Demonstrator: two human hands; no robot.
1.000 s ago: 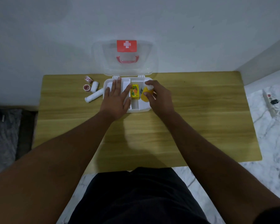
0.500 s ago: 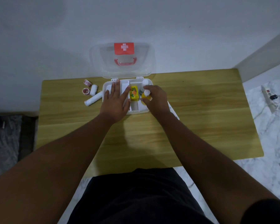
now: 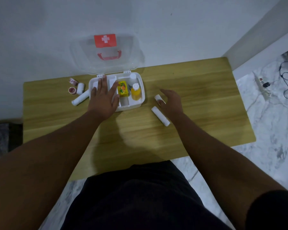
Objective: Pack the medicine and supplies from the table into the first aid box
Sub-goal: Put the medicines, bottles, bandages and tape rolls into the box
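Pale wooden worktop [image 3: 198, 90] bearing the open white plastic first aid box [image 3: 131, 107], clear lid raised. Left hand [image 3: 105, 98] lies flat, fingers spread, across its left compartments. Right hand [image 3: 171, 103], fingers loose and holding nothing, hovers by the long white gauze roll [image 3: 160, 116] lying right of the box. Risk: a glancing touch may send this roll off the edge.

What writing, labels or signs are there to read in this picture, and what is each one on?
White cross on a red label, on the open lid of the first aid box: a sign, no words.
On the yellow box: coloured print, too blurred to read.
On the small clear bottle: dark label, too small to read.
No readable words or numbers anywhere.
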